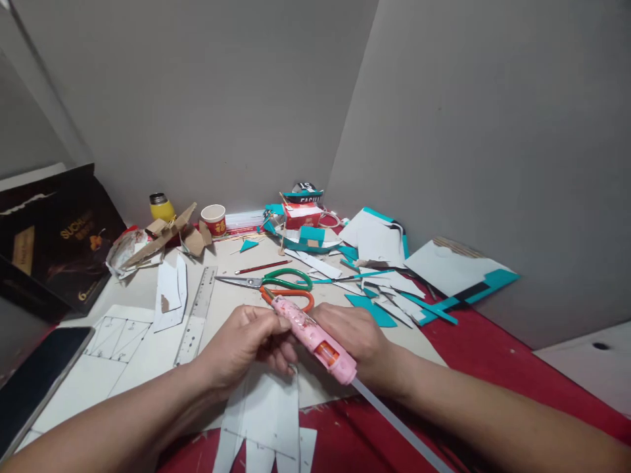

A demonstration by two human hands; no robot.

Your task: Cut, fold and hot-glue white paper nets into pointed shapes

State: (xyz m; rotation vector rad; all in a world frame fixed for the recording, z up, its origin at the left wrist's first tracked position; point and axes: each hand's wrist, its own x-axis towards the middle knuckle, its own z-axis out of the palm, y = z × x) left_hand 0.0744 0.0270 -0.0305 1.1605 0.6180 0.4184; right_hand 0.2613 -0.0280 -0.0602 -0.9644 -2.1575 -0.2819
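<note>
In the middle of the head view, my right hand (352,328) is wrapped round a pink hot glue gun (300,322). A translucent glue stick (394,420) sticks out of the gun's rear end, toward me. Next to the nozzle end, my left hand (249,338) is closed, its fingers pinching the top of a white cardboard piece (266,414) that hangs below with pencil lines and notched lower edges. The gun hides part of the left fingertips. Just beyond both hands lie scissors (280,280) with a green and an orange handle.
Left of the hands lie a clear ruler (197,315), a marked white sheet (118,335) and a phone (44,381). A pencil (263,267), a paper cup (214,223) and a yellow bottle (162,209) are farther back. Teal and white cardboard scraps (389,289) cover the right side.
</note>
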